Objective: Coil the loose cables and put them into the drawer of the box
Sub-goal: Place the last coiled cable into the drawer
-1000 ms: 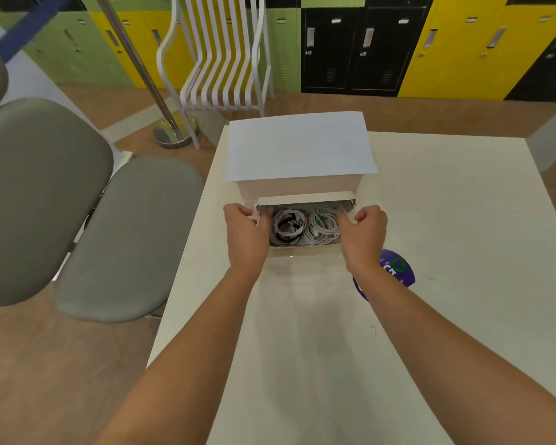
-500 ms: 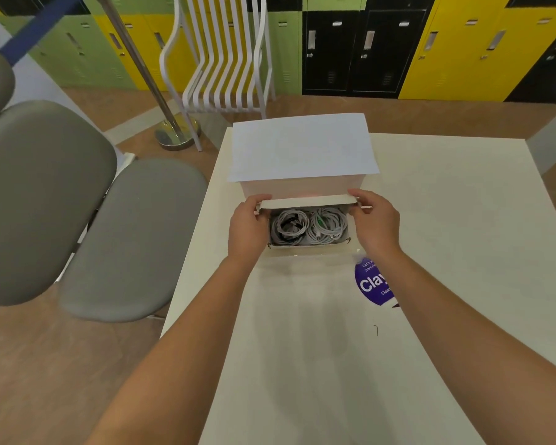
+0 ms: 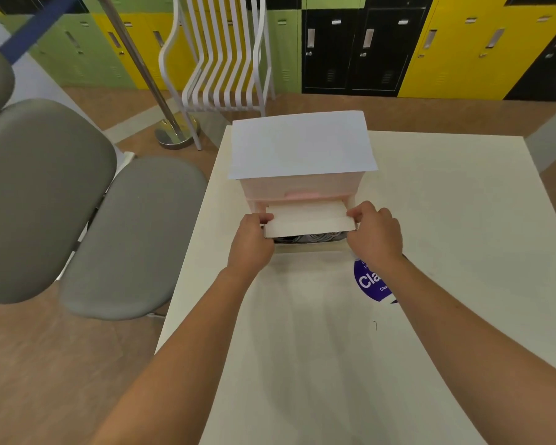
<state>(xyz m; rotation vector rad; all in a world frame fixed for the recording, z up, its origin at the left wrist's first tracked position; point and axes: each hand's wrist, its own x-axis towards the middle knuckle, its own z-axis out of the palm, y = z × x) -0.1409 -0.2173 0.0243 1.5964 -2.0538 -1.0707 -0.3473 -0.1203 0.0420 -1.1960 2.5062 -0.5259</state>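
Observation:
A white box (image 3: 302, 146) stands at the far side of the table, its drawer (image 3: 312, 248) pulled out toward me. A pale card flap (image 3: 308, 216) lies tilted over the drawer and hides most of its inside. Only a thin strip of coiled white cables (image 3: 315, 238) shows under the flap's front edge. My left hand (image 3: 249, 245) pinches the flap's left end. At the flap's right end, my right hand (image 3: 374, 236) pinches it.
A round purple sticker (image 3: 369, 282) lies on the cream table (image 3: 456, 226) just under my right wrist. Two grey padded chairs (image 3: 77, 213) stand close to the table's left edge. A white slatted chair (image 3: 222, 59), a stanchion base (image 3: 177, 134) and lockers stand behind.
Both hands moved from the drawer's sides up to the flap and brought it forward and down over the cables, which were fully in view before.

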